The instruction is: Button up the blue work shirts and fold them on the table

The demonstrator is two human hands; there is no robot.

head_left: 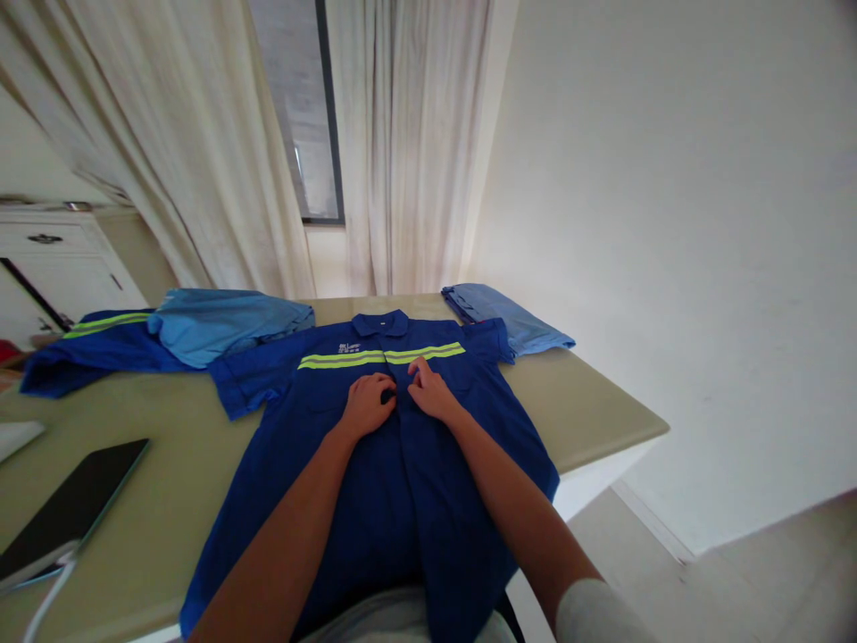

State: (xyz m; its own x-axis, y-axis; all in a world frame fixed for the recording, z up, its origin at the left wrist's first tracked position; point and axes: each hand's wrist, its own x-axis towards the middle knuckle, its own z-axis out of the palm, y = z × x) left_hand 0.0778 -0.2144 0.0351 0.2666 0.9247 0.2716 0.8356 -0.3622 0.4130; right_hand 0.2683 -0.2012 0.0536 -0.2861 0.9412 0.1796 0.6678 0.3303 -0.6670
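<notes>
A dark blue short-sleeved work shirt [365, 500] lies front side up, collar away from me, with a yellow-green and grey reflective band across the chest. Its lower end hangs over the near table edge towards my lap. My left hand [370, 404] is closed at the front placket just under the band, thumb and fingers curled together on the cloth. Just right of the placket, my right hand [430, 393] rests with bent fingers apart, one finger raised onto the band. The fingertips partly hide the placket between them.
The table [595, 402] bears folded light blue clothing [509, 321] at the back right. More light blue cloth [224, 321] lies at the left over another dark blue garment [107, 357]. A dark tablet [80, 500] with a white cable [54, 594] lies front left. A wall [669, 223] stands right.
</notes>
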